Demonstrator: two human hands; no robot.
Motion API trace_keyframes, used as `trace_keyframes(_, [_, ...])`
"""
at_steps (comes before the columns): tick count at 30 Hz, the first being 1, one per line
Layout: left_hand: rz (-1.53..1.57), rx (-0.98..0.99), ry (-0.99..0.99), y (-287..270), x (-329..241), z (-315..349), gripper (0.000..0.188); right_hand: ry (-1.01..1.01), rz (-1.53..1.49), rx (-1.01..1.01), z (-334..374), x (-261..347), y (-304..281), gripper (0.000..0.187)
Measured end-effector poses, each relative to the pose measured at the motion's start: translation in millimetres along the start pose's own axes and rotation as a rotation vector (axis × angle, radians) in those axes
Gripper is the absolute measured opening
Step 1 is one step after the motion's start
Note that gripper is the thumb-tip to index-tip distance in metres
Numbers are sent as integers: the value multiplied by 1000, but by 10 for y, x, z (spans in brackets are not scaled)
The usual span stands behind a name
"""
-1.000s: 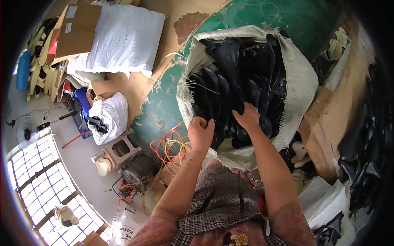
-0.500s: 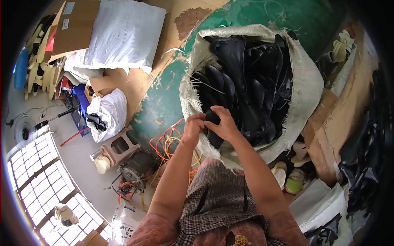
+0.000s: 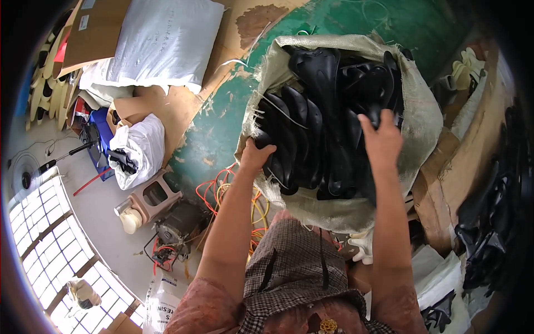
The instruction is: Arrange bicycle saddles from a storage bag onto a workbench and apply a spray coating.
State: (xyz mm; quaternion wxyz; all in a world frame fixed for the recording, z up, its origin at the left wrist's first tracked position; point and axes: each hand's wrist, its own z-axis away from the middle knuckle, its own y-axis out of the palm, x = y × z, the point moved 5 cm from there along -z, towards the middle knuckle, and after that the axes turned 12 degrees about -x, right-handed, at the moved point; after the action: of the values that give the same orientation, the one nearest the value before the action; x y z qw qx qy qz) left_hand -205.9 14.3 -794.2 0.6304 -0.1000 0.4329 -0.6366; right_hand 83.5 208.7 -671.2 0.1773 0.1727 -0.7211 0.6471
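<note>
Black moulded parts [image 3: 308, 119] are packed on end and overlapping inside an off-white woven sack [image 3: 420, 106]; the mouth is open, the edge frayed at left. One broad-ended part is seen lying lengthwise on top, upper middle.

Left hand [image 3: 255, 157] is placed at the sack's left rim, thumb pointed inward over the parts, fingers bent and mostly hidden. Whether cloth or a part is gripped cannot be told. Right hand [image 3: 385, 142] is held over the right side of the load, back of hand up, thumb and forefinger spread in a V among the black shapes. Tips are blurred, so whether a part is pinched cannot be told.

Hands are set well apart. Left forearm [image 3: 225, 222] is slanted up and inward; right forearm [image 3: 390, 228] is run nearly straight up across the sack's near right rim.

Near side: checked apron [image 3: 303, 259] is worn, just below the sack. Left: orange and yellow lines [image 3: 258, 214] are tangled on the floor, dark machine [image 3: 181, 227] beside them. Right: cardboard [image 3: 436, 195] is propped, more black pieces [image 3: 492, 222] are heaped beyond.
</note>
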Motion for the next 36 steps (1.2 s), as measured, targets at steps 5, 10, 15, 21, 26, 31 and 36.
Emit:
trace_keyframes(5, [280,-128,121,246,-79,221,93,122,101,572,326,-279,1083,44])
trace_keyframes(10, [611,144,-167,320,-47,99,99,114,148,816,376,-416,1460,46])
trace_keyframes(15, [628,103,-121,351,-49,-107,107,456,-547,815,281,-149,1665,70])
trace_keyframes(21, [841,309,-279,549,-122,-223,91,229,-196,776,210,-192,1833,106])
trace_keyframes(26, [890,345,-257,520,69,100,82,294,-294,773,504,-285,1560,89])
trace_keyframes(31, [1024,376,-297,496,221,571,80,289,-448,802,658,-138,1112,70])
trace_keyframes(36, [984,439,-266,488,355,936,81,290,-476,741,886,-233,684,65])
